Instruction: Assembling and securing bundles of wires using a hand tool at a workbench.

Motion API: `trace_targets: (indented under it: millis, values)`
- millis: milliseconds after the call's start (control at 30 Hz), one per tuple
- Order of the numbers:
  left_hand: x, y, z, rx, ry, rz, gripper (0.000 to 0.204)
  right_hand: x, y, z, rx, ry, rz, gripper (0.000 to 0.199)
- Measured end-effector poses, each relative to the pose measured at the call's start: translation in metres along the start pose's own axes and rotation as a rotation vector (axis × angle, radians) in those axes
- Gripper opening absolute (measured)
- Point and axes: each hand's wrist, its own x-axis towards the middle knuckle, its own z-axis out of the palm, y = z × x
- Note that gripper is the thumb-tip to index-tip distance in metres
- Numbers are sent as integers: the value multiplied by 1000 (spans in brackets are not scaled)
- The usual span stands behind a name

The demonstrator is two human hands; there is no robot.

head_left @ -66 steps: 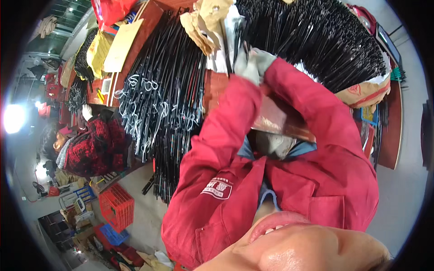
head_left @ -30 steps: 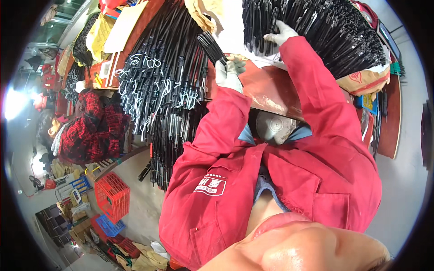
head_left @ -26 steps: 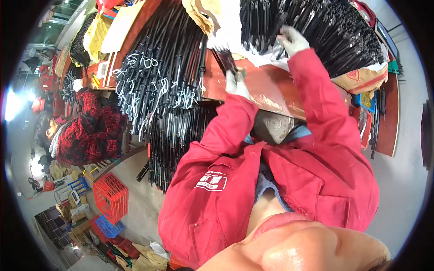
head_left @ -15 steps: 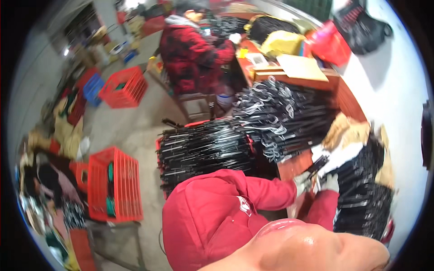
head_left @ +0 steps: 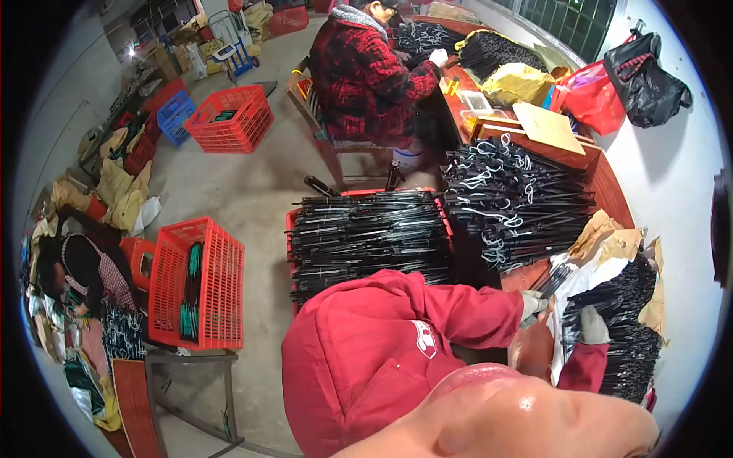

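Note:
My left hand (head_left: 532, 308), in a grey glove, is closed around a small bunch of thin dark rods (head_left: 558, 278) that stick out past its fingers. My right hand (head_left: 594, 326), also gloved, rests at the near side of a large pile of thin black rods (head_left: 630, 324). Its fingertips point into the pile, and I cannot make out whether they grip any. White sheeting and torn brown paper (head_left: 608, 243) lie around the pile. Beyond my left hand, a heap of black rods with white cord loops (head_left: 519, 195) covers part of the reddish table (head_left: 532, 272).
A red crate (head_left: 366, 237) heaped with long black rods stands beside me. Further left are an open red crate (head_left: 223, 294) and a metal-legged stool (head_left: 191, 356). A person in a checked jacket (head_left: 366, 76) sits at the table's far end; another person (head_left: 84, 267) bends at the left.
My right hand has moved away from my left, onto the pile of black rods. My left hand stays near the table with rods in it. The view has shifted and become sharper.

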Motion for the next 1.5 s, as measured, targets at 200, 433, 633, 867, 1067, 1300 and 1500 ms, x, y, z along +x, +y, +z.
trace_targets:
  millis: [200,433,633,867,1067,1300,1500]
  values:
    - [-33,4,59,-241,-59,-72,12,-29,-43,-55,119,51,277,22]
    - [-29,-22,65,-227,-48,-83,10,-2,-134,-79,153,142,-256,13]
    - [-39,-44,56,-37,-106,-75,9,-53,-187,-100,1271,8,1226,10]
    - [-112,-45,50,290,-337,51,10,-57,-234,-123,988,152,1209,19]
    - [-115,-22,52,191,-450,-358,13,-42,-242,-131,1605,442,1511,12]
    - [-132,-44,57,192,-741,-811,29,-60,-258,-172,1760,532,1979,19]
    - [-126,-50,24,228,-657,-897,34,-65,-249,-137,1541,77,1954,15]
